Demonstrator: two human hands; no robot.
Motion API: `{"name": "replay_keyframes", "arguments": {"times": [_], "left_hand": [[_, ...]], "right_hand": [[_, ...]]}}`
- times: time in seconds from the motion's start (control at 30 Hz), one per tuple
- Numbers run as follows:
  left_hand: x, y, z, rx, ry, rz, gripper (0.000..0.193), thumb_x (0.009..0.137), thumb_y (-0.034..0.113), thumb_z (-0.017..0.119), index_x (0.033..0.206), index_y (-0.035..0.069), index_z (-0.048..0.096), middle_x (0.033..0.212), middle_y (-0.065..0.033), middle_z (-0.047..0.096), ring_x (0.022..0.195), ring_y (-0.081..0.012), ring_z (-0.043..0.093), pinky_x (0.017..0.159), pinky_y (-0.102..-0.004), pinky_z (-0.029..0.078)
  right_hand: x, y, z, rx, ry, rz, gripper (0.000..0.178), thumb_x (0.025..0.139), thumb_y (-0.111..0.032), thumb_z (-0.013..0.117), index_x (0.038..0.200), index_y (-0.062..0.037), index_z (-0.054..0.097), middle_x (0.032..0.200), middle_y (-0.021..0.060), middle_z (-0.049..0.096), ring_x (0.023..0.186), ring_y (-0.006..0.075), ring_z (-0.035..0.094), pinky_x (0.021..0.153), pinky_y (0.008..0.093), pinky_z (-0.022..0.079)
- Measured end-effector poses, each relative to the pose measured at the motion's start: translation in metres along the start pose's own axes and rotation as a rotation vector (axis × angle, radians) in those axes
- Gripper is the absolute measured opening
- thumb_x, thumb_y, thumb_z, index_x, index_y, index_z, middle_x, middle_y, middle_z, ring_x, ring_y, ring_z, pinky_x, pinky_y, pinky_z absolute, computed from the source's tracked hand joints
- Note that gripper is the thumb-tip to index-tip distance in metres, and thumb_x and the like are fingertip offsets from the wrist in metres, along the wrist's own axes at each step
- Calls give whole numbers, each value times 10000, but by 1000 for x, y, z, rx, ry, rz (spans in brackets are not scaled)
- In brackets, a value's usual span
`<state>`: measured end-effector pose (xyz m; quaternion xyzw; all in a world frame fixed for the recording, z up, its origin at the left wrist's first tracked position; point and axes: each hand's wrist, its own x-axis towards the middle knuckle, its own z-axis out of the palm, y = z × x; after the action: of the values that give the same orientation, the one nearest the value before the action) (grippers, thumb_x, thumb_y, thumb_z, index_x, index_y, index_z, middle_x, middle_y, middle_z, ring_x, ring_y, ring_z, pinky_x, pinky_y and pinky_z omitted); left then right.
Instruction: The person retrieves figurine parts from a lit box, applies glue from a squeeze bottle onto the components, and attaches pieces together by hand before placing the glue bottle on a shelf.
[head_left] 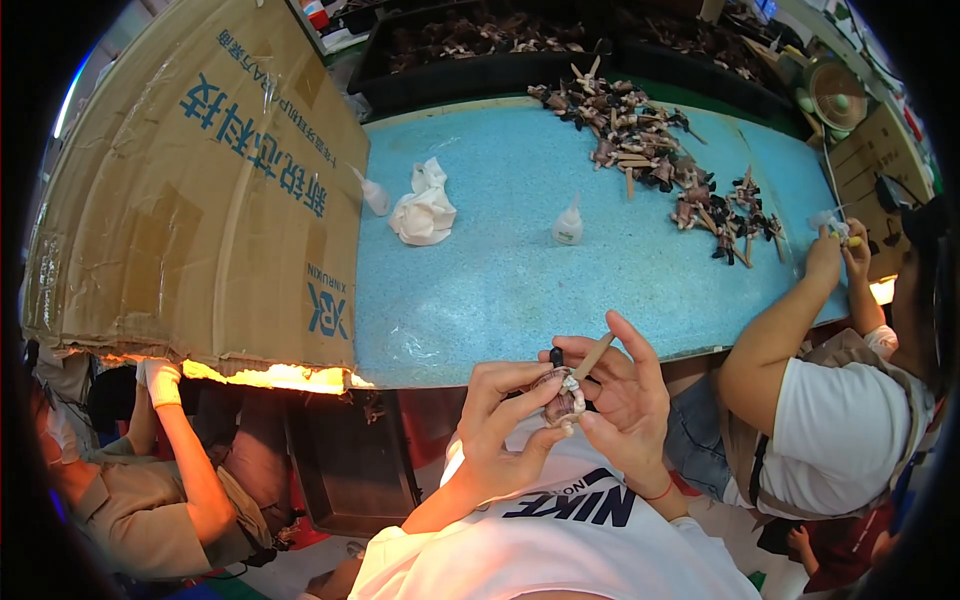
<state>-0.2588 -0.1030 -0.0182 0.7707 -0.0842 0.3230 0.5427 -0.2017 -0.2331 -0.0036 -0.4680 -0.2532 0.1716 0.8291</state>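
Observation:
Close to my chest, just off the table's near edge, I hold a small painted figurine (563,405) with a brownish-pink body, white parts and a black tip. My left hand (497,415) pinches it from the left between fingers and thumb. My right hand (632,405) grips its right side, the thumb low against it and the index finger raised. A flat wooden stick (592,357) slants up from the figurine beside my right fingers; whether it is fixed to the figurine or only held, I cannot tell.
On the blue table (480,300) are a squeeze bottle (567,225), another bottle (375,197), crumpled tissue (424,208) and a figurine pile (640,135). A large cardboard sheet (200,200) stands left. Black trays (470,65) line the back. Co-workers sit right (830,400) and left (150,500).

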Motion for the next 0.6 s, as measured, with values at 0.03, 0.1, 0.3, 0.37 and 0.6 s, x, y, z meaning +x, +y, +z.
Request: {"name": "replay_keyframes", "arguments": {"times": [0.03, 0.1, 0.3, 0.37, 0.6], "left_hand": [[0, 0, 0, 7, 0, -1, 436, 612, 17, 717, 1028, 17, 586, 1025, -129, 551, 895, -254, 519, 713, -305, 468], [0, 0, 1, 14, 2, -2, 440, 607, 13, 718, 1027, 19, 587, 1026, -127, 552, 892, -252, 519, 709, -304, 465], [0, 2, 1, 84, -9, 13, 437, 593, 7, 725, 1010, 20, 595, 1017, -119, 557, 869, -252, 521, 685, -299, 467], [0, 4, 2, 87, -3, 5, 444, 584, -1, 729, 1007, 19, 596, 1010, -115, 558, 861, -252, 522, 671, -293, 469], [0, 4, 2, 103, 11, 15, 450, 578, -4, 733, 1007, 16, 597, 1003, -119, 558, 858, -248, 523, 664, -296, 470]], "right_hand": [[0, 0, 0, -1, -1, 1, 737, 702, 122, 494, 1349, -14, 168, 1229, 232, 414, 1152, 298, 444, 954, 417, 391], [0, 1, -1, 0, -1, 2, 723, 707, 112, 490, 1345, -9, 172, 1223, 235, 415, 1144, 301, 449, 936, 418, 410], [-1, 5, 1, -1, 47, 11, 687, 789, -67, 564, 1344, -12, 163, 1200, 257, 425, 1099, 324, 485, 901, 405, 440], [-2, 5, 1, -8, 42, 1, 681, 792, -80, 566, 1342, -18, 170, 1198, 256, 426, 1096, 323, 487, 895, 404, 444], [-3, 9, 1, 6, 39, -14, 667, 793, -95, 567, 1337, -32, 186, 1193, 253, 431, 1089, 326, 491, 879, 412, 452]]}}
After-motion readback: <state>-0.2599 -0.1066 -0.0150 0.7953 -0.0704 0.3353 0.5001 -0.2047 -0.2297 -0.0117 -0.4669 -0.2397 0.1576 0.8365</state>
